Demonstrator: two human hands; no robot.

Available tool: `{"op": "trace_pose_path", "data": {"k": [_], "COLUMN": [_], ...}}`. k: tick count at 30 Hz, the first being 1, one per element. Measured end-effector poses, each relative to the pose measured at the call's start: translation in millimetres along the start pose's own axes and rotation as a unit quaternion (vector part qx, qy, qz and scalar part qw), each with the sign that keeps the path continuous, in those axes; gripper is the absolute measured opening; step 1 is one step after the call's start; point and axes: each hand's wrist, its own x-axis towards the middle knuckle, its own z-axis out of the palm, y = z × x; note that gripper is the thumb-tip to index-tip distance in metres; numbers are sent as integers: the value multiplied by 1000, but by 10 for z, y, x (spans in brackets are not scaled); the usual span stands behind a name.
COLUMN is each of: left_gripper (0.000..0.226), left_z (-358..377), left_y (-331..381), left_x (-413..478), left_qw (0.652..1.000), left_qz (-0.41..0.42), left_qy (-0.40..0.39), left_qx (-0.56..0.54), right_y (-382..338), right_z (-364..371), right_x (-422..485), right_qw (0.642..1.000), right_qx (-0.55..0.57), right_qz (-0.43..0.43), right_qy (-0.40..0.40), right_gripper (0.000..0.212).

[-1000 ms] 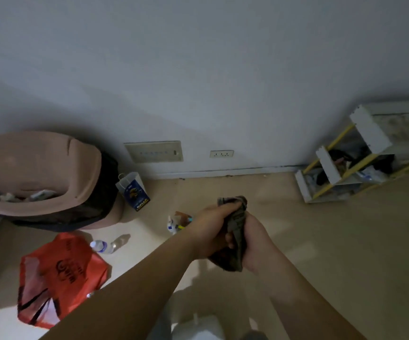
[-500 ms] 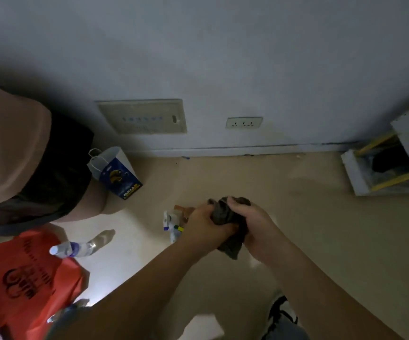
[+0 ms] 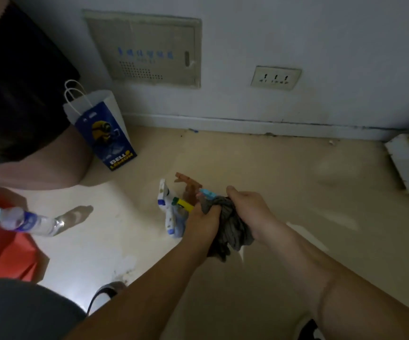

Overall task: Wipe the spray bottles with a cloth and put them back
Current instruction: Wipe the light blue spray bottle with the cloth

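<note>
- While both hands meet in the middle of the view, the left hand (image 3: pixel 204 223) and the right hand (image 3: pixel 251 211) each grip the same bunched grey cloth (image 3: pixel 233 229), fingers curled into it, the two hands knuckle to knuckle.
- The cloth's loose end hangs down below the hands, above the floor (image 3: pixel 296 173).
- The spray bottles (image 3: pixel 168 217) lie in a small cluster on the floor just beyond and to the left of the left hand, partly hidden by it.
- One bottle is white with blue marks; a brown one (image 3: pixel 190 190) lies behind it, nearer the wall.
- A teal trigger and a yellow nozzle show right at the left hand's fingers; whether the fingers touch them cannot be told.
- Neither hand holds a bottle.
- A blue and white paper bag (image 3: pixel 100 128) stands further left, against a pink bin (image 3: pixel 39 173).
- A clear water bottle (image 3: pixel 24 222) lies at the left edge, partly over a red bag (image 3: pixel 4 253).
</note>
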Motion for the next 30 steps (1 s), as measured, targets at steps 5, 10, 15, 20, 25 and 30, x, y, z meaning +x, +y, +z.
{"op": "trace_pose_path", "data": {"k": [5, 10, 15, 20, 25, 30], "left_gripper": [30, 20, 18, 17, 13, 11], "left_z": [-302, -778, -1052, -1291, -1397, -1369], "left_y": [-479, -751, -990, -1157, -1136, -1125], "left_x": [-222, -298, -177, 58, 89, 115], "left_qw": [994, 983, 967, 949, 947, 954], "left_qz": [-106, -168, -190, -211, -205, -180], "left_qy": [-9, 67, 167, 205, 215, 200], "left_qx": [-34, 45, 14, -110, -126, -130], "right_y": [334, 642, 943, 909, 879, 817], "right_z": [272, 619, 966, 1338, 1600, 1563], "right_x": [-237, -404, -311, -89, 83, 53], "right_qw": [976, 953, 966, 976, 972, 958], "right_qx": [-208, -283, -228, -183, -212, -246], "right_qz": [-49, -102, -102, -87, -92, -145], "right_qy": [-37, -15, -68, -78, -48, -38], "right_gripper": [33, 36, 29, 25, 25, 28]}}
